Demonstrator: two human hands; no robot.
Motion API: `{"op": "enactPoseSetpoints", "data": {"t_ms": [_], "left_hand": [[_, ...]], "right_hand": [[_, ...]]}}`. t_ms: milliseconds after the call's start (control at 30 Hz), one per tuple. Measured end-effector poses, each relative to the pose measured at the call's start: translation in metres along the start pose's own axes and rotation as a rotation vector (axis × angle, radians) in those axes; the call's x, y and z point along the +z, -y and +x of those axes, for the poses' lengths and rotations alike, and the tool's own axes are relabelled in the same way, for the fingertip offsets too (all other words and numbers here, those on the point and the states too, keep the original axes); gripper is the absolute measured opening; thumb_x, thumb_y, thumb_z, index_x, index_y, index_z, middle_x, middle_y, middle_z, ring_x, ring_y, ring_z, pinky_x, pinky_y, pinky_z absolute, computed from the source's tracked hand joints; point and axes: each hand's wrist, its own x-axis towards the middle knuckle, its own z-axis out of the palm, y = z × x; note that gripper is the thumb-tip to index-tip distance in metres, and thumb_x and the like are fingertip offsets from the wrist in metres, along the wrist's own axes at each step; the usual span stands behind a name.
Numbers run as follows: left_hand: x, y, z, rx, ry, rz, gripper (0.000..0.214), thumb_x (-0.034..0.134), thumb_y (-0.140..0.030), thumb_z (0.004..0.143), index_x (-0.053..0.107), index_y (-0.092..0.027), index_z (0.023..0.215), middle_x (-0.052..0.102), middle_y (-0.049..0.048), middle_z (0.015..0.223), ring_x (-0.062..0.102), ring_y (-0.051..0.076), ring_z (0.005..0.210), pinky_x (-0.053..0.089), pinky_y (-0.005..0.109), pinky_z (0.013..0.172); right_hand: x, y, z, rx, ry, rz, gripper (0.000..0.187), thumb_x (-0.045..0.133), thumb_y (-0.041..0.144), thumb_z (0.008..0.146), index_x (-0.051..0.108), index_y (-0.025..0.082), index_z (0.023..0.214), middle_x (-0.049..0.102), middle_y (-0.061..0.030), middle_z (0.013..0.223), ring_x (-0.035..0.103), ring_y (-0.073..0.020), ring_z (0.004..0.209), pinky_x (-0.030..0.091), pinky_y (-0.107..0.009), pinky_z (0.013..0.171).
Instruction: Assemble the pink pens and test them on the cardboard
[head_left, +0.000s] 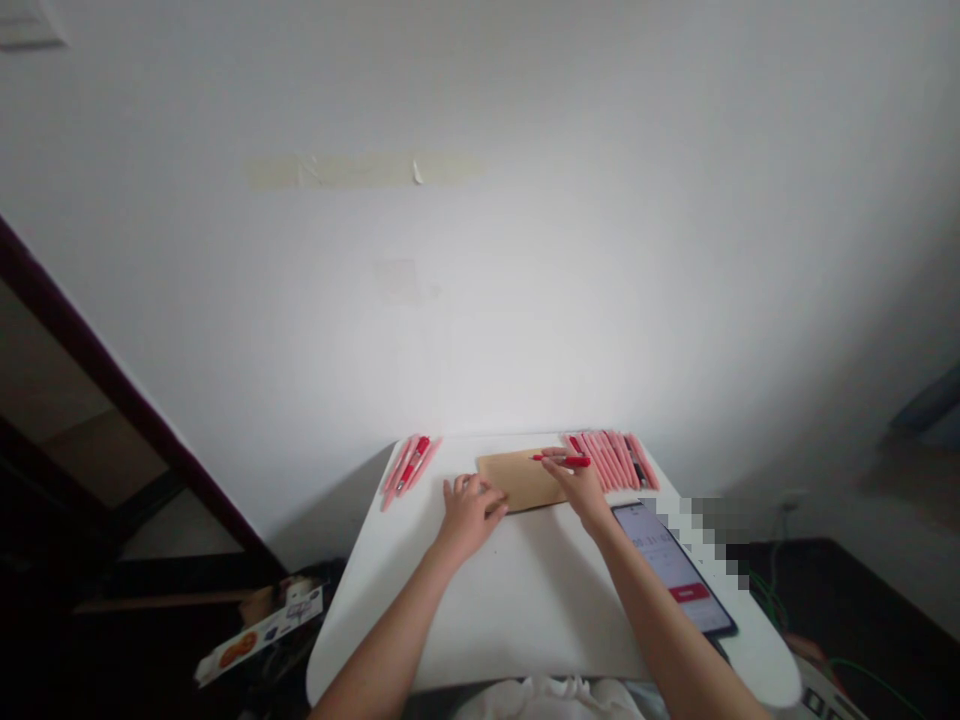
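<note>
A brown kraft-paper notebook or sheet [525,480] lies toward the back of the small white table [525,610]. My left hand [472,510] rests at its left edge, fingers apart and partly on the table, holding nothing. In my right hand [581,483] a red pen [577,461] is held almost level above the brown paper, its tip pointing left. Whether the tip touches the paper I cannot tell.
Several pink pens [611,460], with red and dark ones among them, lie side by side at the back right. A smaller group of pink and red pens [411,466] is at the back left. A phone [671,570] lies beside my right forearm. The wall [525,330] stands behind the table.
</note>
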Motion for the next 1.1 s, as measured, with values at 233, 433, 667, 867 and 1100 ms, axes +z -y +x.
{"op": "enactPoseSetpoints", "data": {"t_ms": [233, 433, 667, 867, 1100], "left_hand": [[0.003, -0.001, -0.002, 0.016, 0.003, -0.030, 0.024, 0.057, -0.038, 0.091, 0.070, -0.042, 0.110, 0.060, 0.0009, 0.128, 0.043, 0.028, 0.125, 0.019, 0.067, 0.111], [0.004, 0.002, 0.003, -0.036, 0.041, -0.041, 0.029, 0.056, -0.027, 0.091, 0.069, -0.040, 0.114, 0.064, -0.0011, 0.129, 0.043, 0.028, 0.128, 0.016, 0.068, 0.113], [0.002, 0.007, 0.002, -0.100, 0.000, 0.016, 0.033, 0.065, -0.034, 0.085, 0.065, -0.038, 0.118, 0.060, 0.0001, 0.136, 0.042, 0.032, 0.132, 0.017, 0.074, 0.111], [0.000, 0.010, 0.001, -0.159, -0.059, 0.069, 0.039, 0.070, -0.046, 0.078, 0.067, -0.037, 0.116, 0.055, 0.0010, 0.141, 0.037, 0.036, 0.135, 0.018, 0.077, 0.109], [-0.007, 0.009, 0.002, -0.225, -0.017, 0.065, 0.039, 0.071, -0.051, 0.076, 0.070, -0.040, 0.114, 0.051, 0.0004, 0.146, 0.034, 0.037, 0.136, 0.016, 0.077, 0.108]], "right_hand": [[0.013, -0.015, 0.010, -0.049, 0.056, -0.093, 0.037, 0.065, 0.055, 0.072, 0.069, 0.018, 0.076, 0.074, -0.0106, 0.082, 0.068, -0.0246, 0.077, 0.050, -0.035, 0.072], [0.038, -0.018, 0.012, -0.121, 0.145, -0.157, 0.033, 0.057, 0.047, 0.082, 0.065, 0.021, 0.063, 0.074, -0.0072, 0.079, 0.069, -0.0222, 0.081, 0.050, -0.033, 0.079], [0.058, -0.030, 0.008, -0.100, 0.133, -0.180, 0.034, 0.054, 0.045, 0.085, 0.068, 0.020, 0.067, 0.075, -0.0087, 0.086, 0.069, -0.0235, 0.088, 0.049, -0.034, 0.084], [0.058, -0.031, 0.002, -0.107, 0.160, -0.211, 0.036, 0.054, 0.048, 0.086, 0.070, 0.020, 0.068, 0.074, -0.0076, 0.088, 0.068, -0.0218, 0.089, 0.047, -0.033, 0.086], [0.057, -0.034, 0.002, -0.111, 0.192, -0.243, 0.037, 0.054, 0.048, 0.087, 0.072, 0.020, 0.071, 0.074, -0.0067, 0.085, 0.067, -0.0203, 0.087, 0.047, -0.032, 0.086]]}}
